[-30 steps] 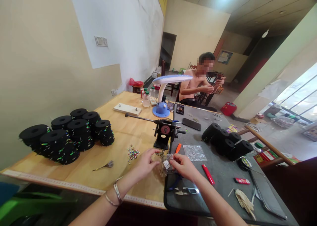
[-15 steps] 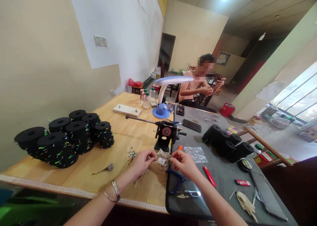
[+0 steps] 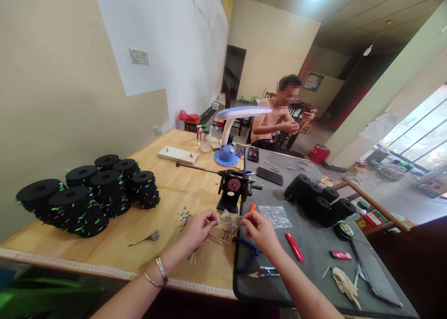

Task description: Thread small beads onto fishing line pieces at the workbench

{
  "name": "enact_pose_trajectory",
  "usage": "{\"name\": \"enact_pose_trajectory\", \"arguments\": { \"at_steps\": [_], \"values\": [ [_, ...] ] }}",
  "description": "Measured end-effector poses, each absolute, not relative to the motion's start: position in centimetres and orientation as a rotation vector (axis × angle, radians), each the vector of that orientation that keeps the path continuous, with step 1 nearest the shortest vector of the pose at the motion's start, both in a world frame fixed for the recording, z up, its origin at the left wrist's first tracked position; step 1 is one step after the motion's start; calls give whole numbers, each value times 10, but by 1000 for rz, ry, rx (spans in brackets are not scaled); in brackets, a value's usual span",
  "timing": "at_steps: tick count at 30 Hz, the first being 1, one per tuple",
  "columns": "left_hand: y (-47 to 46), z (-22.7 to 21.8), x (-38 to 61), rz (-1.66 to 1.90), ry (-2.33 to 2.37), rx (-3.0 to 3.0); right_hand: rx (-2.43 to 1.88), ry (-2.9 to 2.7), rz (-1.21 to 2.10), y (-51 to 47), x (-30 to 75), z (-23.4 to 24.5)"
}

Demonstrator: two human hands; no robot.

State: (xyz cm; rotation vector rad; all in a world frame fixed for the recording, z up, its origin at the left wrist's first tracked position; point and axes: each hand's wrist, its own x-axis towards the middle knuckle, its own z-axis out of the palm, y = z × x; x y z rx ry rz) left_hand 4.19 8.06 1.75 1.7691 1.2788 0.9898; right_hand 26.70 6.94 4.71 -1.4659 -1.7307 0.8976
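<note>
Between my two hands hangs a small clear plastic bag (image 3: 228,227) with small dark bits in it. My left hand (image 3: 200,228) pinches its left side, thumb against fingers. At the opposite side, my right hand (image 3: 257,228) pinches the bag's edge. Just behind the bag stands a black winding device (image 3: 232,188) with a long rod pointing left. A pile of colourful small beads or floats (image 3: 185,216) lies beyond my left wrist. Blue-handled pliers (image 3: 248,256) rest below my right hand, near metal snips (image 3: 263,272).
Black foam rolls (image 3: 108,193) studded with colourful pieces stand at the left; more black rolls (image 3: 316,198) are on the grey mat at right. A desk lamp (image 3: 226,156) stands at the back. A red lighter (image 3: 294,247) lies right of my hand. Another person (image 3: 279,118) sits behind the table.
The bag has turned between my hands: its white label, facing me before, no longer shows, and the dark contents are visible. Both hands keep nearly the same place.
</note>
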Motion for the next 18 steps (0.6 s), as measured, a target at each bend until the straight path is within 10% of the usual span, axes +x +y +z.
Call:
{"name": "enact_pose_trajectory", "arguments": {
  "at_steps": [18],
  "values": [
    [82, 14, 48, 983, 1230, 1700, -1414, -1735, 638, 71, 257, 50]
  ]
}}
